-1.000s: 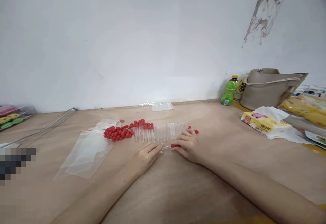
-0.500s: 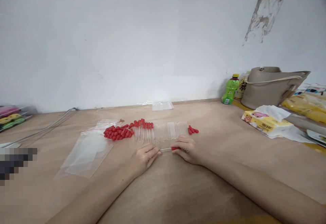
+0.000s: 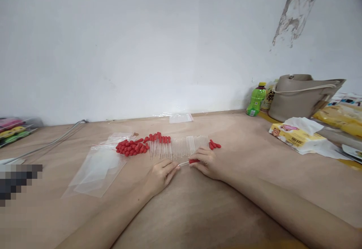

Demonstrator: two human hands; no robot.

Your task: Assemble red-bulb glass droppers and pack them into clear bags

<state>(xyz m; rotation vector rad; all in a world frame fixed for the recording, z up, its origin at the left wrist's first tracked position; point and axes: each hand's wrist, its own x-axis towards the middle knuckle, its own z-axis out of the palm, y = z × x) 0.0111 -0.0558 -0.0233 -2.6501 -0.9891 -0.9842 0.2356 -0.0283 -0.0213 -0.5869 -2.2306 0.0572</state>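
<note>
Between my two hands, a thin clear glass tube (image 3: 183,163) spans the gap low over the table. My left hand (image 3: 161,174) pinches its left end. On the right end sits a red rubber bulb (image 3: 194,161), gripped by the fingers of my right hand (image 3: 206,163). Just behind lies a row of clear tubes (image 3: 182,146); those at its left carry red bulbs (image 3: 164,139) on their far ends. A pile of loose red bulbs (image 3: 131,148) is left of the row, and a few more bulbs (image 3: 215,144) lie at its right end.
Clear plastic bags (image 3: 96,169) lie flat at the left, with a grey cable (image 3: 60,137) beyond. A small bag (image 3: 181,118) rests by the wall. At the right are a green bottle (image 3: 256,100), a beige bag (image 3: 296,100) and a tissue pack (image 3: 296,135).
My right hand has moved slightly up and to the left with the red bulb, so the tube now tilts up a little more at its right end.
</note>
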